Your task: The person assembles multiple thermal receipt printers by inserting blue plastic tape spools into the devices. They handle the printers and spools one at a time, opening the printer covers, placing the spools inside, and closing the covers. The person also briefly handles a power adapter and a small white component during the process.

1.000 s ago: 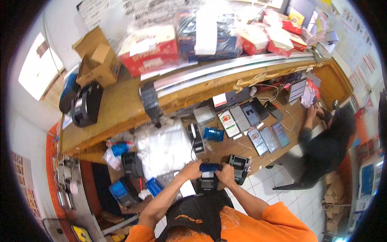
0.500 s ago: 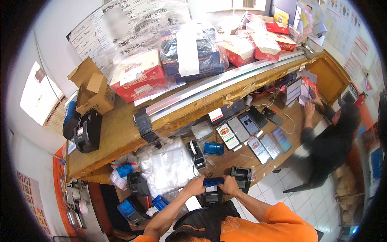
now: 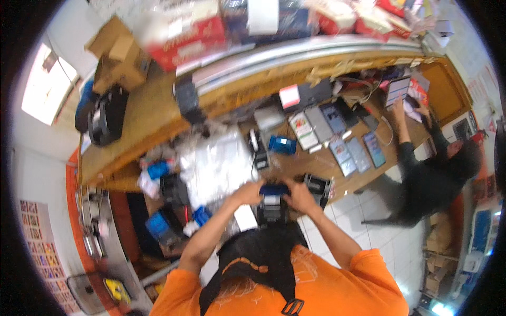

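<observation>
My left hand (image 3: 249,193) and my right hand (image 3: 300,196) grip the two ends of a dark blue, glossy part (image 3: 274,188), fingers closed round it. It sits at the far edge of a boxy black device (image 3: 272,210), close against it; whether they are joined I cannot tell. Right of my right hand is a second black device (image 3: 318,188) with an open hollow. A white sheet (image 3: 245,217) lies beside my left wrist. Beyond my hands lie a bright blue part (image 3: 282,144) and a narrow black device (image 3: 258,150).
Clear plastic bags (image 3: 216,167) cover the desk's left part, near a black device with a blue lid (image 3: 164,225). Several phones (image 3: 342,156) lie to the right. A raised wooden shelf (image 3: 142,131) runs behind. A person in black (image 3: 427,181) holds a tablet at right.
The whole view has tilted, so the desk sits higher in it. The dark blue part has come closer to the black device, both my hands still on it. The other person's tablet has shifted.
</observation>
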The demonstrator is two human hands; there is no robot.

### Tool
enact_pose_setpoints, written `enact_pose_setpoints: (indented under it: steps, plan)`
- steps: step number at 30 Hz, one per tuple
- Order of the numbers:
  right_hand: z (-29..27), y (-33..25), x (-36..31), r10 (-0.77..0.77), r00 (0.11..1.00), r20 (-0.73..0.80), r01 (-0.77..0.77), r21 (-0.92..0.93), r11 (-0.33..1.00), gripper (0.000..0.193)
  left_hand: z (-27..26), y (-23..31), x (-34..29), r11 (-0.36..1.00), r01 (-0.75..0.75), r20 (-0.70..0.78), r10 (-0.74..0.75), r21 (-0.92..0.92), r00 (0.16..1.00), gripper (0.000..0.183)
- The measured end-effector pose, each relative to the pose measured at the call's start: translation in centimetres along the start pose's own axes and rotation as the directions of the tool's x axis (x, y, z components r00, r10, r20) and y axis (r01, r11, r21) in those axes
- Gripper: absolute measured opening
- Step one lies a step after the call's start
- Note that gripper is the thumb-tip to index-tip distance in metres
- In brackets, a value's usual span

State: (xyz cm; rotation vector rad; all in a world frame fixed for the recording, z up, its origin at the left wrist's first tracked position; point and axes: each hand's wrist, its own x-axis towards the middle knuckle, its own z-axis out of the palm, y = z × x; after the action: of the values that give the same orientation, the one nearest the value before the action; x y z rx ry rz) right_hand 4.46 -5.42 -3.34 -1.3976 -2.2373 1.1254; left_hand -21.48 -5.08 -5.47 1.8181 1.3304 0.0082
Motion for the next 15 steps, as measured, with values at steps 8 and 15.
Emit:
enact_pose_setpoints:
  steps: [8,15]
  plan:
    - [-0.7,-0.6,-0.1,-0.195,0.976,-0.096,0.193,-0.038,0.981,0.061,-0.4,2.6,-3.8,0.940,-0.309,-0.516,0.194,-0.146,0.834,0.054]
    - [0.3,-2.5,-1.2,-0.249,0.939,-0.237,0.218,-0.150,0.964,0.050,-0.1,2.1,-4.6,0.960,-0.238,-0.489,0.139,-0.146,0.861,0.040]
